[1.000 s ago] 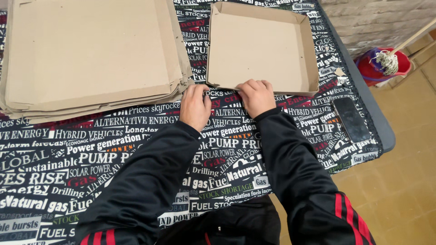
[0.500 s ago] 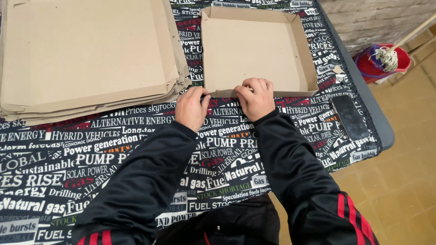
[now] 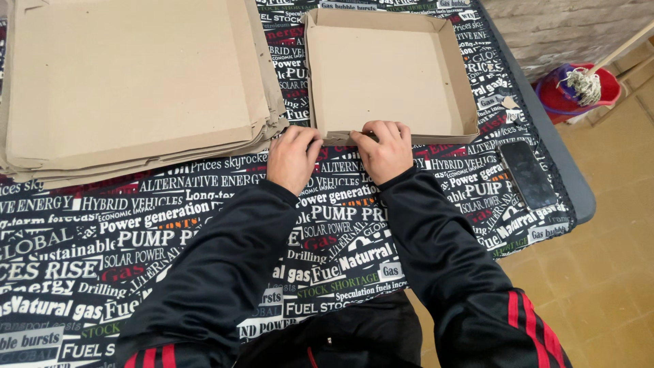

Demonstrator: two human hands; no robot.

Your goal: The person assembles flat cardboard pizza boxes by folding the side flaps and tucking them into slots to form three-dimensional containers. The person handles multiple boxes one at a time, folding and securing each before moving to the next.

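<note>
Both pressed onto the near wall of the shallow cardboard box [image 3: 388,71] toward the table's far right, left hand [image 3: 293,157] and right hand [image 3: 386,150] side by side, fingers curled over the edge as if holding that flap down, flat cardboard sheets [image 3: 136,82] stacked just left, within reach

Fingertips of both hands perhaps tucked behind the cardboard box [image 3: 381,75] near wall; flat cardboard stack [image 3: 136,82] cropped top-left.
</note>
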